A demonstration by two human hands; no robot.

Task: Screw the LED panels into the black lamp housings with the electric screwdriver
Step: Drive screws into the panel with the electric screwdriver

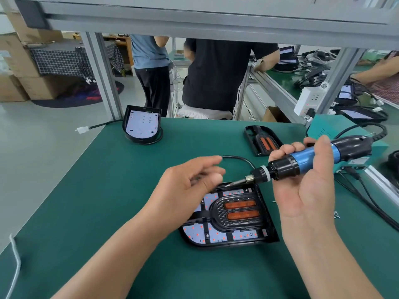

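Observation:
A black lamp housing lies on the green mat in front of me, with a white LED panel and a black frame holding two orange lenses inside it. My right hand grips the blue and black electric screwdriver, tilted down to the left, its bit tip at the housing's far left corner. My left hand hovers over the housing's left side with fingers loosely curled near the bit; whether it pinches a screw I cannot tell.
A second housing with a bare LED panel stands at the mat's far left, its cable and white plug trailing off. A black lens frame lies far right. Teal power box and cables sit right. People stand beyond the bench.

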